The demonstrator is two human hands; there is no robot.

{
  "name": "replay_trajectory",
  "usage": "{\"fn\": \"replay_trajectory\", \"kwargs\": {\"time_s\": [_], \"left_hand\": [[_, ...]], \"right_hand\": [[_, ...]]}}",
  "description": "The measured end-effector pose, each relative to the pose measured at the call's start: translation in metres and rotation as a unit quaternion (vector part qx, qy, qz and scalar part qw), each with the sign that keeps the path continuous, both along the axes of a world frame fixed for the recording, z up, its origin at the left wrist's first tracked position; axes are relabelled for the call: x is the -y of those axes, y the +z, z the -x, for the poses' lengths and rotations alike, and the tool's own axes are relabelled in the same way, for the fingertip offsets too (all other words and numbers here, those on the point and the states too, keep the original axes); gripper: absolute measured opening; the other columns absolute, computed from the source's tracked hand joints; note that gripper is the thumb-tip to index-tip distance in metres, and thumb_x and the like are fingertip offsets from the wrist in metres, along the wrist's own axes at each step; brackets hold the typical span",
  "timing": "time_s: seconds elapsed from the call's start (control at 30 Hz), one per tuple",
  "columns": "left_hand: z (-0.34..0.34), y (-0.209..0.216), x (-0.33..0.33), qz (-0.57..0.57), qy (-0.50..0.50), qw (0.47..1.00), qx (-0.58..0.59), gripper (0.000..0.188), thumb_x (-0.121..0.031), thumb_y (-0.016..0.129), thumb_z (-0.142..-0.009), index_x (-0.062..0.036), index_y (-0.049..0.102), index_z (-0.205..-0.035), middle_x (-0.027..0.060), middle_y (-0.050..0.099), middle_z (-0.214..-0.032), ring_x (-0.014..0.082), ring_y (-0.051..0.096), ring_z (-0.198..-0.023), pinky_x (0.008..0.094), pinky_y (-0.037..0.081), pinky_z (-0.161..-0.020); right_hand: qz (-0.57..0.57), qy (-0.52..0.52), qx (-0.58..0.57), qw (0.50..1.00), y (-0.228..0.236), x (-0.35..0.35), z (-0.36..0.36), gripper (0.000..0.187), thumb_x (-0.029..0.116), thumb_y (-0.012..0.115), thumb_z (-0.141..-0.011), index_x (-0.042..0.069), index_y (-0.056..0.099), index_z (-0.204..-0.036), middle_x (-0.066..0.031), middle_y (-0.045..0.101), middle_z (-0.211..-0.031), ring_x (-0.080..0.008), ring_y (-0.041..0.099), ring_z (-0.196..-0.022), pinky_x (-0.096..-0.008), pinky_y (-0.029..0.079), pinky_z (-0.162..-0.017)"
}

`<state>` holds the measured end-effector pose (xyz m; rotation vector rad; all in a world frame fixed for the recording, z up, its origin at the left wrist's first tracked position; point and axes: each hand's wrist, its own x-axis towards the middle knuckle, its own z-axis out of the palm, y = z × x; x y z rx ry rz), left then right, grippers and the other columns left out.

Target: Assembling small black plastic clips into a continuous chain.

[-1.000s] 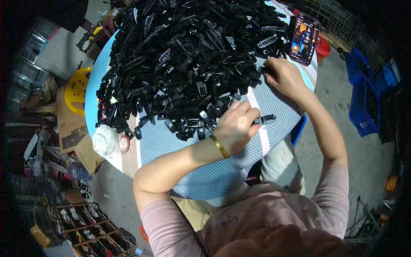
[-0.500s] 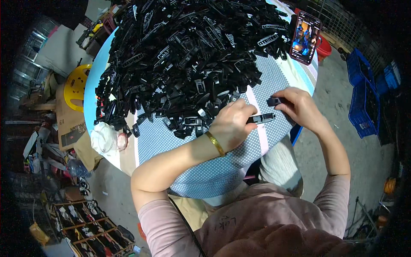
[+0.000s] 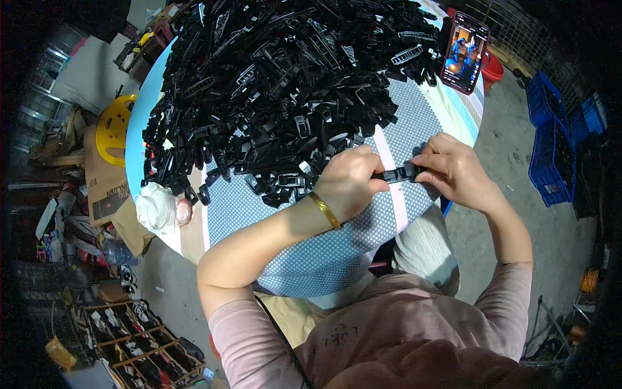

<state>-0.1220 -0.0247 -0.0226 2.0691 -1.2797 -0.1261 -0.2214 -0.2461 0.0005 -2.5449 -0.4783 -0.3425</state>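
Observation:
My left hand (image 3: 353,181) pinches one end of a slim black plastic part (image 3: 391,176) over the near right of the round table. At its other end my right hand (image 3: 450,167) grips a small black plastic piece (image 3: 413,171), which meets the slim part. My fingertips cover portions of both pieces, so I cannot tell whether they are locked together. Just beyond my left hand spreads a large heap of black plastic parts (image 3: 278,84), some long and slotted, some short and blocky.
A patterned cloth (image 3: 259,223) covers the table. A phone (image 3: 464,55) with a lit screen stands at the far right edge. A white bundle (image 3: 155,206) lies at the left edge. Blue crates (image 3: 551,168) sit on the floor at right, a yellow stool (image 3: 115,133) at left.
My right hand has brought the small black piece left and down onto the end of the slim part. My left hand has barely moved.

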Motion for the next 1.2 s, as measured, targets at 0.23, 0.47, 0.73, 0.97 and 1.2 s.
{"fn": "replay_trajectory", "kwargs": {"time_s": [0.23,0.47,0.73,0.97,1.2], "left_hand": [[-0.001,0.0,0.005,0.057,-0.04,0.996,0.054,0.023,-0.02,0.077,-0.07,-0.0026,0.066,-0.081,0.0113,0.06,-0.077,0.0299,0.061,-0.072,0.0371,0.049,-0.064],[0.001,0.002,0.006,0.024,-0.059,0.991,0.118,0.027,-0.022,0.076,-0.071,-0.0018,0.062,-0.081,0.012,0.061,-0.081,0.0308,0.061,-0.074,0.038,0.05,-0.066],[-0.034,0.084,-0.032,-0.053,0.075,0.985,0.144,0.021,-0.016,0.072,-0.077,-0.0034,0.067,-0.093,0.0133,0.061,-0.093,0.0333,0.059,-0.093,0.0402,0.048,-0.082],[-0.127,0.027,-0.048,0.014,0.192,0.942,0.273,0.027,-0.012,0.072,-0.077,-0.0045,0.068,-0.103,0.0157,0.063,-0.103,0.0346,0.059,-0.096,0.0409,0.048,-0.087],[-0.129,0.014,-0.044,0.05,0.268,0.931,0.243,0.022,-0.014,0.07,-0.077,-0.0036,0.067,-0.096,0.0162,0.063,-0.09,0.0345,0.061,-0.088,0.0427,0.05,-0.079]], "right_hand": [[-0.005,0.046,0.016,0.999,-0.01,-0.003,-0.01,0.031,0.018,0.077,-0.071,-0.002,0.07,-0.094,-0.0101,0.058,-0.08,-0.0257,0.056,-0.075,-0.0373,0.046,-0.066],[-0.081,0.124,-0.043,0.988,-0.014,0.001,-0.015,0.031,0.025,0.074,-0.079,-0.002,0.069,-0.093,-0.0107,0.06,-0.079,-0.0265,0.058,-0.075,-0.0356,0.046,-0.065],[0.016,-0.099,0.193,0.976,-0.025,-0.007,-0.055,0.026,0.017,0.072,-0.081,0.001,0.067,-0.1,-0.0131,0.064,-0.091,-0.0288,0.063,-0.084,-0.0362,0.05,-0.074],[0.052,-0.112,0.162,0.979,-0.033,-0.017,-0.071,0.021,0.005,0.07,-0.076,0.002,0.065,-0.096,-0.0128,0.06,-0.087,-0.0305,0.061,-0.081,-0.0394,0.05,-0.07],[-0.037,-0.13,0.11,0.985,-0.032,0.003,-0.052,0.018,0.0,0.068,-0.073,0.0,0.056,-0.086,-0.0112,0.058,-0.087,-0.0238,0.061,-0.072,-0.0312,0.049,-0.065]]}}
